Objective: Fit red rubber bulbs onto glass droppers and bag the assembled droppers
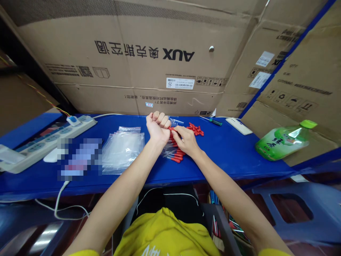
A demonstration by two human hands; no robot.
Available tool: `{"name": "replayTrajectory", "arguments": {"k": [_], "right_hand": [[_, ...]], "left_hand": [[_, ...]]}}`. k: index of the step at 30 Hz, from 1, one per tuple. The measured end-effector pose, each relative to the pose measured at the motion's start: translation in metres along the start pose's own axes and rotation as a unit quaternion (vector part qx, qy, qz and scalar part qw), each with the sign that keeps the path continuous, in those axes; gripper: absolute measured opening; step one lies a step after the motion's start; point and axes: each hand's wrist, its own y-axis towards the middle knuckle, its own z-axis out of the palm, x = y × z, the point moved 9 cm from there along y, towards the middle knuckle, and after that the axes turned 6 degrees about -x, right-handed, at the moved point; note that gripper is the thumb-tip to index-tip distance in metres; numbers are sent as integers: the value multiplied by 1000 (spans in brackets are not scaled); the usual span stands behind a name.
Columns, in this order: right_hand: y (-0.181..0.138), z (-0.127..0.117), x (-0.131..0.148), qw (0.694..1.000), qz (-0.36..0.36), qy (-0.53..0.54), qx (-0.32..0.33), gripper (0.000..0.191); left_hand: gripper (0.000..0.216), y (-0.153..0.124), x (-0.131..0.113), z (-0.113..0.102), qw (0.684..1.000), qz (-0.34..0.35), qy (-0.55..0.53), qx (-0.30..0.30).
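Observation:
My left hand (pixel 159 128) is closed in a fist, palm side turned up, over the middle of the blue table; what lies inside its fingers is hidden. Against it, the fingers of my right hand (pixel 187 139) pinch a red rubber bulb (pixel 172 128). Below both hands lies a pile of droppers (pixel 176 157), clear thin tubes with red bulbs on their ends, partly covered by my hands. Loose red bulbs (pixel 196 129) are heaped just beyond my right hand. Several clear tubes (pixel 177 121) show behind my left fist.
Clear zip bags (pixel 124 151) are stacked left of my hands. Farther left are a blurred-out phone (pixel 80 158) and a power strip (pixel 50 140). A green-handled screwdriver (pixel 215 122), a white flat device (pixel 239 126) and a green drink bottle (pixel 283 142) lie right. Cardboard (pixel 128 71) walls the back.

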Motion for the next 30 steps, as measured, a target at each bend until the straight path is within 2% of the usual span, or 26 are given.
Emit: {"name": "replayTrajectory", "arguments": {"k": [5,10,15,18,20,21,22,23,25,27,28,30], "right_hand": [[0,-1,1,1000,-2,4,-7,29],[-2,-1,-11,999,48,-16,6,26],[1,-11,-26,996,84,11,-27,25],[3,-18,-34,995,93,12,-25,21],[4,-19,-38,996,90,3,-7,18],[4,-18,-39,996,86,2,7,16],[4,-16,-40,997,80,3,21,15],[3,-14,-41,996,75,5,36,14],[1,-9,-43,996,70,9,58,13],[-1,-5,-45,995,72,11,68,12],[-2,-3,-46,995,74,13,71,13],[-3,-1,-49,993,82,15,77,15]], "left_hand": [[44,3,-5,0,1000,12,-9,9],[44,5,-1,-3,1000,12,-8,21],[41,8,5,-1,999,7,5,46],[32,19,-7,-11,996,53,65,4],[25,29,-24,-27,980,114,151,-64],[22,32,-35,-35,959,148,216,-103],[19,34,-48,-41,925,195,295,-136],[17,34,-60,-42,876,243,386,-156],[15,36,-70,-39,748,296,574,-152],[14,43,-61,-38,633,286,712,-106],[14,47,-52,-39,591,272,757,-64],[16,53,-29,-41,531,246,810,36]]}}
